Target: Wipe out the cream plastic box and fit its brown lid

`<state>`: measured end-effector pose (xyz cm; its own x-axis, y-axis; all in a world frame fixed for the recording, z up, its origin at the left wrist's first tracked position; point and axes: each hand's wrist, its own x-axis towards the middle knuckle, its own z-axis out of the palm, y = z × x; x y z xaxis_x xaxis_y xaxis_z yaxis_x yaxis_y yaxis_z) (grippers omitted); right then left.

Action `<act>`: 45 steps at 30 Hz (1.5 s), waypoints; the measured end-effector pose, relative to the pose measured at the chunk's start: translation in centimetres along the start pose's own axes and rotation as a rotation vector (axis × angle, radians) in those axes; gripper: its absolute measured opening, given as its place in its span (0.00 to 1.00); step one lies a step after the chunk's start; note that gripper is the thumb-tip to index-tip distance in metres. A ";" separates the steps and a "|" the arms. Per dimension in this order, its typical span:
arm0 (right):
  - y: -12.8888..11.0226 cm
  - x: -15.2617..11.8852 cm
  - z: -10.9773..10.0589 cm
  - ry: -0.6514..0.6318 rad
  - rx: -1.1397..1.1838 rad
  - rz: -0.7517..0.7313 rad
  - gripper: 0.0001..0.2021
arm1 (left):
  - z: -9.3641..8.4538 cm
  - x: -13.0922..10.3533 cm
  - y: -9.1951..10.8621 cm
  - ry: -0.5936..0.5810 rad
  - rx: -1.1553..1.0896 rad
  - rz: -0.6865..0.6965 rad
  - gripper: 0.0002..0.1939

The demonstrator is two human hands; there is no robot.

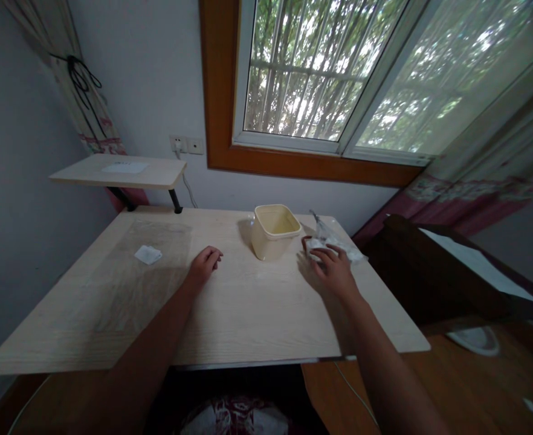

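Note:
My left hand (206,264) rests on the pale wooden desk left of the middle, its fingers curled in loosely with nothing visible in them. On the right, my right hand (335,270) is over a crumpled clear plastic bag (352,249), fingers curved and apart, seemingly touching it. White contents show in the bag under the fingers, but I cannot make out what they are. A small reddish-brown curved piece (306,243) sticks out beside the fingertips. Between my hands, nearer the back, stands an upright cream plastic container (269,243) without a lid.
A clear plastic sheet (125,284) covers part of the desk (248,320) at left, with a small white packet (148,254) on it. A raised shelf (158,172) stands back left. Behind are a wall socket (179,144) and a window (312,72); dark furniture (397,260) is at right.

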<state>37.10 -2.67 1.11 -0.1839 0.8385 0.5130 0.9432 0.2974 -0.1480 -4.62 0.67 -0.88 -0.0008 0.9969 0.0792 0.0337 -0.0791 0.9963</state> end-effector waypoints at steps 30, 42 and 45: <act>-4.9 -1.6 2.8 -0.129 0.360 -0.031 0.13 | -22.9 2.0 1.9 0.261 1.243 -0.127 0.16; -4.5 -1.7 3.0 -0.126 0.379 -0.017 0.13 | -23.4 3.0 1.4 0.161 1.248 -0.204 0.12; -4.6 -1.6 2.9 -0.121 0.386 -0.014 0.13 | -23.4 3.0 1.1 0.166 1.232 -0.198 0.11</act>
<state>32.25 -4.11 -1.47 -0.2491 0.8741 0.4170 0.7714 0.4394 -0.4603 -28.01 3.51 1.25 -0.2346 0.9718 0.0248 0.9273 0.2160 0.3058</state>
